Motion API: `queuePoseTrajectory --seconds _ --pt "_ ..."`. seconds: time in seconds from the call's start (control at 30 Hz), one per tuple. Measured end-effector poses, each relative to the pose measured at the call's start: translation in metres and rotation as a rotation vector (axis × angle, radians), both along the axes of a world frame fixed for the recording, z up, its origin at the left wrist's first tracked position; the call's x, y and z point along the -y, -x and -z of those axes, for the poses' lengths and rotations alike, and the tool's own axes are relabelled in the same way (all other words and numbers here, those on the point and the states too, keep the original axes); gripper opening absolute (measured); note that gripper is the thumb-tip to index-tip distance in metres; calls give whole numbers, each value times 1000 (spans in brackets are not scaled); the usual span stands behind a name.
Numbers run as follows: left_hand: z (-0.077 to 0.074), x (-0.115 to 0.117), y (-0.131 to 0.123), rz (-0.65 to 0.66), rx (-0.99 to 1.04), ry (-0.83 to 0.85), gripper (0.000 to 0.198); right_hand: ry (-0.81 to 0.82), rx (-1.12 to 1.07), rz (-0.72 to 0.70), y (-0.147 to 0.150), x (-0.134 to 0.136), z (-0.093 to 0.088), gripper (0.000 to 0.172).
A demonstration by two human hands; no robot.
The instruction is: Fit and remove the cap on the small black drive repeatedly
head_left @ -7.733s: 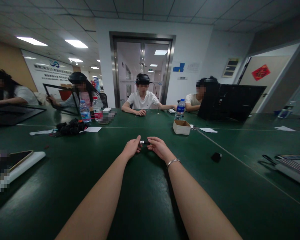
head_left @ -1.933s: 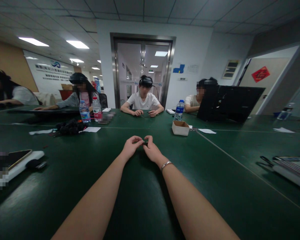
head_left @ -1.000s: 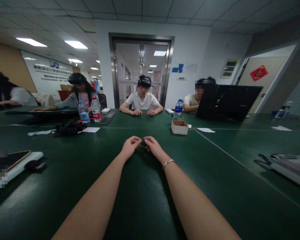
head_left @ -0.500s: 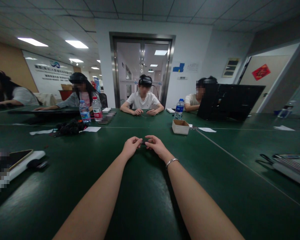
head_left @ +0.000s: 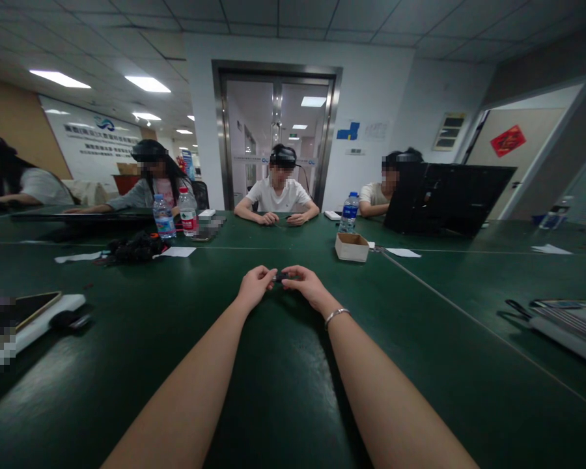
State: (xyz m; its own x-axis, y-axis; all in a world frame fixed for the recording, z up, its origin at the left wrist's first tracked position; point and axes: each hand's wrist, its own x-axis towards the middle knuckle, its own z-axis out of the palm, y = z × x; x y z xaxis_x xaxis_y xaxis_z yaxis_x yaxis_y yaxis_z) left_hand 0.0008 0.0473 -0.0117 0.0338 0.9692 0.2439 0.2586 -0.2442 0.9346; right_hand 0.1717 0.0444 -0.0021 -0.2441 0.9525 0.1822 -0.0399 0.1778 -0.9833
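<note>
- The left hand [head_left: 255, 287] pinches one end of a small black oblong piece [head_left: 279, 277].
- The right hand [head_left: 306, 285] pinches the opposite end, apparently to steady it.
- The piece is held between both hands, just above the dark green surface [head_left: 283, 371].

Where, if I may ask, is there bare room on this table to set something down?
Bare table lies right of the right hand, between the cardboard box and the flat items at the right edge, and left of the left hand, short of the white pad. Around the bottles and black bundle it is crowded.
</note>
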Motion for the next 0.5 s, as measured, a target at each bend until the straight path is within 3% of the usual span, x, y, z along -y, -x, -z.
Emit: queuePoseTrajectory --seconds 0.5 --pt "-7 6 0 80 179 0 33 16 -12 31 1 0 -2 33"
